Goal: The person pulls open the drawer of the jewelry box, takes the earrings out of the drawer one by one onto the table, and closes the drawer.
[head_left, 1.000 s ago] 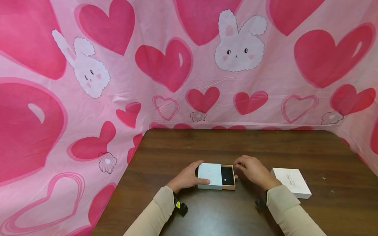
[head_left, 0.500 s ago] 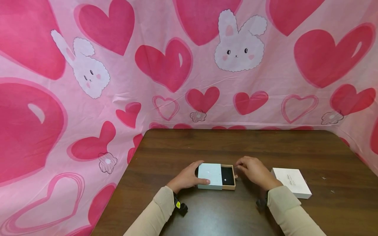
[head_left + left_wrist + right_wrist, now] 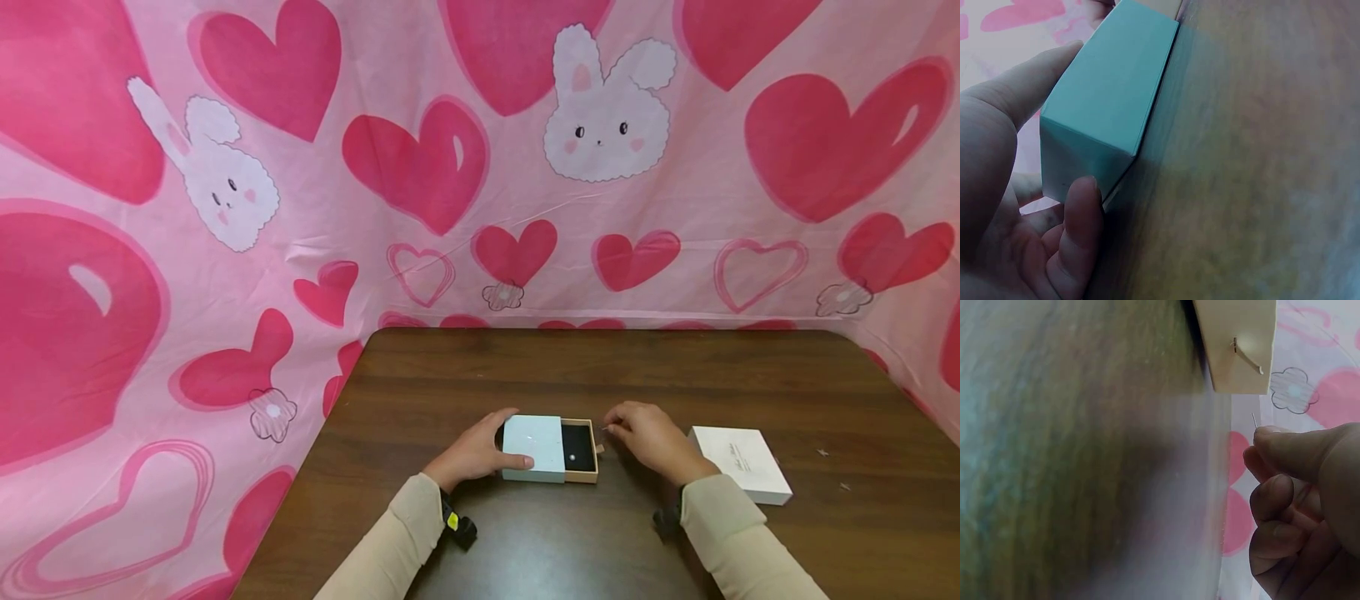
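Observation:
My left hand (image 3: 474, 450) grips a pale blue sliding jewellery box (image 3: 534, 450) on the table, thumb over its top. In the left wrist view, its fingers curl around the end of the blue sleeve (image 3: 1110, 81). The drawer (image 3: 591, 477) is partly pulled out to the right, showing a black pad (image 3: 577, 439) with one small pearl-like stud (image 3: 572, 457) on it. Just right of the drawer, my right hand (image 3: 651, 437) pinches a tiny earring; its thin metal post (image 3: 1255, 420) sticks up from the fingertips, and the rest is hidden. A short ribbon pull tab (image 3: 1249, 357) hangs from the drawer's end.
A white box lid (image 3: 738, 463) with dark lettering lies to the right, beside my right wrist. Two tiny clear pieces (image 3: 822, 452) lie farther right on the brown wooden table (image 3: 600, 367). A pink heart-and-rabbit cloth (image 3: 517, 200) hangs behind and at the sides.
My right hand has drawn slightly right and nearer to me, away from the drawer, still pinching the earring. The left hand and the box have stayed in place.

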The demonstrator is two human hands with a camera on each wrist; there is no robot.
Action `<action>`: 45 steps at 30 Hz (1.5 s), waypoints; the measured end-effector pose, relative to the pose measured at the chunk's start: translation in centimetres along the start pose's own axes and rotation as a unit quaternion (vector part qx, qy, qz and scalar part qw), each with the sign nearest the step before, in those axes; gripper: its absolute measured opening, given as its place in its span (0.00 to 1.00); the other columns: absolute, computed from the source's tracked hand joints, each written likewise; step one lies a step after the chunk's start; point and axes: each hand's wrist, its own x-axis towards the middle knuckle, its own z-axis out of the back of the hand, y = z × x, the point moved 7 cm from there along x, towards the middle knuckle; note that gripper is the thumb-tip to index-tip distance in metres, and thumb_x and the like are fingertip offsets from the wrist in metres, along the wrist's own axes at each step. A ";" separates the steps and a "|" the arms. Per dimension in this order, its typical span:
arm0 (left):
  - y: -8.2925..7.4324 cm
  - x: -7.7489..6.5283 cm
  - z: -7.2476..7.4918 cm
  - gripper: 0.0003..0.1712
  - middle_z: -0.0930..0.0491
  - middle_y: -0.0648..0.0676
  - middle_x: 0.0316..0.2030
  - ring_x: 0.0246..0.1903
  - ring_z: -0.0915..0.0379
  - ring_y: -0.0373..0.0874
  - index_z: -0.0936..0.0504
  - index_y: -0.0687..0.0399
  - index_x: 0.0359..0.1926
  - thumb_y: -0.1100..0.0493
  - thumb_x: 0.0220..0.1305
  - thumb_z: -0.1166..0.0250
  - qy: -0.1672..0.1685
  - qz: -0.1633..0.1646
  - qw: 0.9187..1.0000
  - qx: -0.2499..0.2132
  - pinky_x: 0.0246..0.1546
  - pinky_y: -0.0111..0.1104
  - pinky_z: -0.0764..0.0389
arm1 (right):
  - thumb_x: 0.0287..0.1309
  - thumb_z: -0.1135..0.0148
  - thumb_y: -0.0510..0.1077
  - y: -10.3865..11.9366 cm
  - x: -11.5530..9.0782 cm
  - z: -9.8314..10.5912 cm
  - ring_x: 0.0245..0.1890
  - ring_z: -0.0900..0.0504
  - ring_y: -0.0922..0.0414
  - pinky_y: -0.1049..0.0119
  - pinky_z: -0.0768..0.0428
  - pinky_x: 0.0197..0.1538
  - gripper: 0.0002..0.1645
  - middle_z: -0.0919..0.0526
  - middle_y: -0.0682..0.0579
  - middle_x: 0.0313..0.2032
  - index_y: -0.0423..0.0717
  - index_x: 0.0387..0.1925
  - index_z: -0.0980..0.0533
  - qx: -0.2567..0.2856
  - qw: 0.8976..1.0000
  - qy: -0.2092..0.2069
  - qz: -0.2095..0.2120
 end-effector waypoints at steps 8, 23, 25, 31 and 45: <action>0.0 0.0 0.0 0.56 0.37 0.49 0.68 0.63 0.39 0.47 0.38 0.41 0.72 0.32 0.44 0.25 -0.003 -0.001 1.000 -0.001 0.60 0.52 0.36 | 0.56 0.32 0.36 -0.6 -0.1 -0.4 0.34 0.21 0.56 0.51 0.22 0.44 0.03 0.18 0.56 0.32 0.47 0.33 0.17 -0.002 1.000 0.018 -0.021; 0.1 0.0 0.1 0.56 0.38 0.49 0.68 0.63 0.39 0.47 0.38 0.40 0.72 0.32 0.44 0.25 -0.003 0.002 1.000 -0.002 0.60 0.52 0.36 | 0.56 0.32 0.35 -0.8 -0.2 -0.5 0.35 0.20 0.53 0.49 0.23 0.45 0.04 0.17 0.54 0.33 0.46 0.33 0.17 -0.009 0.999 0.025 -0.023; 0.1 0.0 0.1 0.56 0.38 0.49 0.68 0.63 0.39 0.48 0.38 0.40 0.72 0.32 0.44 0.25 -0.002 0.001 1.000 -0.002 0.60 0.52 0.36 | 0.56 0.32 0.35 -1.0 -0.2 -0.6 0.35 0.20 0.53 0.49 0.23 0.46 0.04 0.17 0.54 0.33 0.46 0.33 0.17 -0.010 0.999 0.027 -0.028; 0.1 0.0 0.1 0.56 0.38 0.50 0.68 0.64 0.39 0.48 0.38 0.40 0.72 0.32 0.44 0.25 -0.001 -0.001 1.000 0.001 0.60 0.52 0.36 | 0.57 0.32 0.36 -1.4 -0.2 -0.9 0.35 0.21 0.54 0.50 0.23 0.46 0.04 0.17 0.55 0.33 0.48 0.33 0.17 -0.008 0.998 0.039 -0.050; 0.0 0.0 0.1 0.55 0.37 0.50 0.68 0.63 0.39 0.48 0.38 0.42 0.72 0.33 0.45 0.25 0.000 -0.006 1.000 0.009 0.60 0.52 0.36 | 0.56 0.31 0.38 -1.9 -0.2 -1.2 0.35 0.21 0.54 0.49 0.23 0.46 0.03 0.17 0.55 0.32 0.45 0.34 0.17 -0.011 0.997 0.048 -0.055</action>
